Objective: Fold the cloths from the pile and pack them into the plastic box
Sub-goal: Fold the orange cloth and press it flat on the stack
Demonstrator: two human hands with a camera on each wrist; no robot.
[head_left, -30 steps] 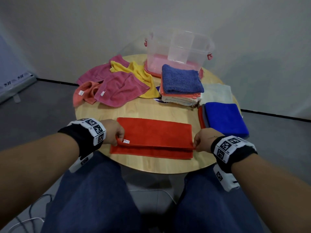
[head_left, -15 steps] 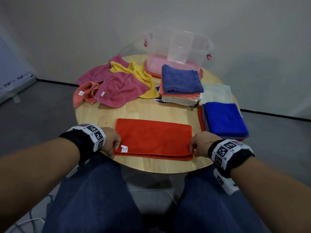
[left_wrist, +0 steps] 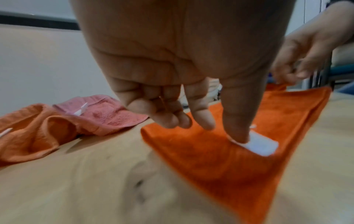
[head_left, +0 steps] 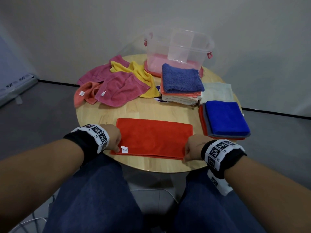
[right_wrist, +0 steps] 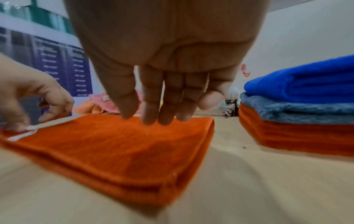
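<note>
I see the orange cloth (head_left: 154, 138) lying folded in half, a long flat strip at the near edge of the round wooden table (head_left: 107, 113). My left hand (head_left: 113, 137) sits at its left end; in the left wrist view the thumb tip presses down on the white tag (left_wrist: 258, 144) at the near left corner, the other fingers (left_wrist: 199, 116) loosely curled just above the cloth, gripping nothing. My right hand (head_left: 191, 149) is at the right end. In the right wrist view its fingers (right_wrist: 153, 106) hang fairly straight, tips at the cloth's top surface; from the left wrist view the hand looks to be at the far corner, but that part is blurred and I cannot tell if it pinches the edge. The two hands are well apart, one at each end.

The clear plastic box (head_left: 178, 49) stands at the far side of the table, open-topped, with pink handles. Just in front of it is a folded stack (head_left: 181, 84) with a dark blue towel on top. Right of the orange cloth is a second stack (head_left: 225, 120), bright blue over grey over orange. A pale cloth (head_left: 217, 89) lies flat behind that stack. The unfolded pile (head_left: 117, 83) is at the far left: pink, yellow and salmon cloths, crumpled and overlapping.
</note>
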